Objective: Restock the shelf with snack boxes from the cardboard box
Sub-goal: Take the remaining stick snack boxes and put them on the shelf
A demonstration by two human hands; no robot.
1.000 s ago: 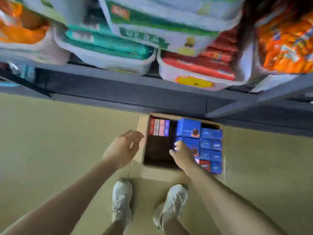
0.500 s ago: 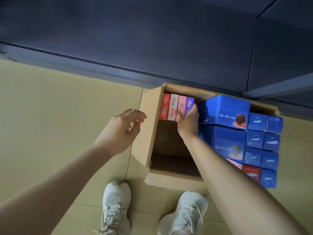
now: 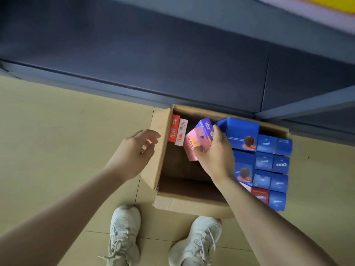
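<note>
Inside the brown cardboard box (image 3: pixel 192 205), the right hand (image 3: pixel 217 156) grasps a pink snack box (image 3: pixel 193 144) and a purple snack box (image 3: pixel 206 129); the left hand (image 3: pixel 132 154) has loosely curled, released fingers (image 3: pixel 151 137) beside the box's left flap.

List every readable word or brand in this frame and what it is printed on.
"Pocky": red box, white box.
"OREO": blue box, red box.
Pink box, held with purple box by right hand: lettering partly covered.
Other blue boxes: blurred.
</note>
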